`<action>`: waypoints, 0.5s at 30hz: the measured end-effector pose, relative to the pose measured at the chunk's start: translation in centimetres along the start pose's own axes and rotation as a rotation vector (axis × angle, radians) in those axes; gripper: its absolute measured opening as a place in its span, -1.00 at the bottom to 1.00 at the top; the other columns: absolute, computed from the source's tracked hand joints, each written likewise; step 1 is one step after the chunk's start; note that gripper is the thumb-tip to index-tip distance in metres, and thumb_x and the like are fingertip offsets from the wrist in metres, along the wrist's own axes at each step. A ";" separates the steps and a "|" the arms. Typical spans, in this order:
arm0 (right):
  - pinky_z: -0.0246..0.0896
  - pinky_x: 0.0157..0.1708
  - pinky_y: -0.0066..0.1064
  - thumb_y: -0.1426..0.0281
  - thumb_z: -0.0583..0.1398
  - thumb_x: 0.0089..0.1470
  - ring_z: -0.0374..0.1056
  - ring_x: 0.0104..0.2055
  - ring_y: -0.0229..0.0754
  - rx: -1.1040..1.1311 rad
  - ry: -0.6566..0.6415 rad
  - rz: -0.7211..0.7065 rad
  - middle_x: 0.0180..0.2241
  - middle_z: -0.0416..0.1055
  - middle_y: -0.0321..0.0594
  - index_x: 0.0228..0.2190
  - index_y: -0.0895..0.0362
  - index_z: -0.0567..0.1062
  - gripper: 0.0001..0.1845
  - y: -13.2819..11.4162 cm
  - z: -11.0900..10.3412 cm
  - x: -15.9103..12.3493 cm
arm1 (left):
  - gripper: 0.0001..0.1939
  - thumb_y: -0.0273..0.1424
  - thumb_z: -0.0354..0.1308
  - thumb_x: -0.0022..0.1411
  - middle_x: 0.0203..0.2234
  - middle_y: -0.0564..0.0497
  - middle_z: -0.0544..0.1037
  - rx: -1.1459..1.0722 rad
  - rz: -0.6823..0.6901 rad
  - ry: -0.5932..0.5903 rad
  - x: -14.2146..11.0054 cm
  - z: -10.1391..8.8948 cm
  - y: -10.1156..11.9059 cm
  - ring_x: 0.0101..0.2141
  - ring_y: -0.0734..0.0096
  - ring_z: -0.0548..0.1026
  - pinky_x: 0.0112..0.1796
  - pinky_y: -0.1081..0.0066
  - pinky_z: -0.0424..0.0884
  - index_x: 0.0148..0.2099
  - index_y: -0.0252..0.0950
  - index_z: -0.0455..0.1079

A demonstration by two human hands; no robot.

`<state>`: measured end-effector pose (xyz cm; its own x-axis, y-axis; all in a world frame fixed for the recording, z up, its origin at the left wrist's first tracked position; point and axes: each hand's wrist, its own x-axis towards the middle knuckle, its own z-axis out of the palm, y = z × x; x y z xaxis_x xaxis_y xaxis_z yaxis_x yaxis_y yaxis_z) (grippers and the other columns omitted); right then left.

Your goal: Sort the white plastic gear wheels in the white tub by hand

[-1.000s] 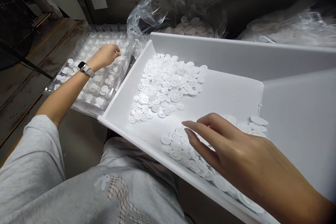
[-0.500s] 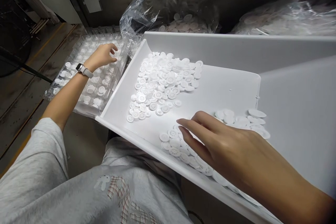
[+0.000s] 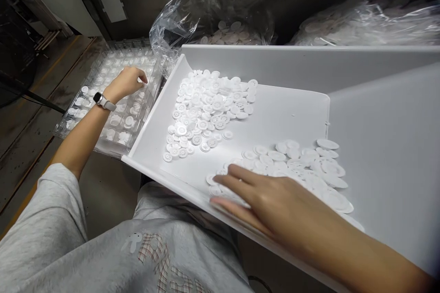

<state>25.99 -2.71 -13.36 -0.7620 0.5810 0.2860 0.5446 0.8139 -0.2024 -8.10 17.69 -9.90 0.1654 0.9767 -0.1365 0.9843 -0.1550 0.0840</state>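
From my head camera, my right hand (image 3: 275,208) lies flat and spread, palm down, with its fingers (image 3: 237,175) resting on the near heap of white plastic discs (image 3: 295,162) in the white bin (image 3: 282,114). It grips nothing that I can see; the fingers look laid across the discs, and the lower fingertips are blurred at the bin's front lip. The bin tilts toward my lap, which I judge is why the discs gather low and stay within easy reach.

Beyond that hand, further up the bin floor, sits a second heap of smaller gear-like white discs (image 3: 206,110), apart from the near heap, so the two kinds stay separate.

Out to the side, my left hand (image 3: 126,81), with a watch (image 3: 99,100) on the wrist, hovers over the clear blister tray (image 3: 113,96), fingers curled down to a pocket. Whether it pinches a disc I cannot tell, since the fingertips are hidden. Several pockets nearer my arm already hold white pieces.

Past both hands lie crumpled clear plastic bags (image 3: 213,18) with more discs inside.
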 end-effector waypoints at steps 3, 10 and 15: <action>0.10 -0.64 -0.38 0.19 -0.11 0.43 0.32 -0.61 -0.25 0.102 -0.111 -0.045 -0.42 0.38 -0.25 -0.29 0.13 0.44 -0.56 -1.6 0.8 -0.3 | -0.65 -0.17 0.14 0.36 -0.12 -0.07 0.58 -0.004 0.041 0.001 -0.5 -0.3 -0.2 -0.13 0.35 0.54 -0.01 0.17 0.47 -0.01 -0.33 0.47; 0.06 -0.62 -0.34 0.54 -0.09 0.34 0.28 -0.61 -0.26 0.111 -0.092 -0.046 -0.46 0.37 -0.33 -0.29 0.10 0.40 -0.69 -2.7 1.2 -1.9 | -0.52 -0.32 -0.08 0.40 0.29 -0.28 0.30 0.052 0.161 0.218 -1.2 0.0 2.4 0.25 0.05 0.30 0.21 0.11 0.24 0.29 -0.34 0.29; 0.26 -0.55 -0.44 0.56 -0.08 0.34 0.38 -0.52 -0.31 0.130 -0.092 -0.054 -0.42 0.43 -0.30 -0.05 0.19 0.40 -0.69 -2.1 0.4 -5.3 | -0.48 -0.48 0.00 0.31 0.33 -0.28 0.26 0.104 0.326 0.246 1.3 1.8 5.6 0.36 -0.02 0.13 0.34 -0.05 -0.02 0.31 -0.36 0.25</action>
<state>28.78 -7.52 -14.81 -0.8211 0.5290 0.2145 0.4562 0.8339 -0.3105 -2.31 17.85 -11.34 0.4625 0.8783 0.1213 0.8857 -0.4640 -0.0175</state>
